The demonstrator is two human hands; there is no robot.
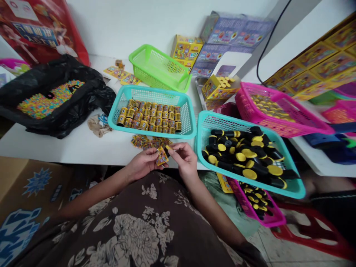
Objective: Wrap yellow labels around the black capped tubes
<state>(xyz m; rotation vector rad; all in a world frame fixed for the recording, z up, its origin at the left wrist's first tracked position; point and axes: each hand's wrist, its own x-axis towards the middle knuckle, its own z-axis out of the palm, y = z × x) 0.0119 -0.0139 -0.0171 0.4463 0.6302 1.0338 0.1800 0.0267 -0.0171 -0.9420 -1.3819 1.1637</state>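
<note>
Both hands meet at the table's front edge. My left hand pinches a small yellow printed label. Close beside it, my right hand has its fingers closed on a small black piece with a yellow cap, partly hidden by the fingers. Just beyond the hands lies a pile of similar labels. Behind that, a turquoise basket holds rows of small labelled cylinders. Another turquoise basket at the right holds a heap of black pieces with yellow caps.
At the left, a black-lined bin holds colourful beads. A green basket stands behind. Pink baskets are at the right and below. Yellow boxes and purple boxes stack near the wall.
</note>
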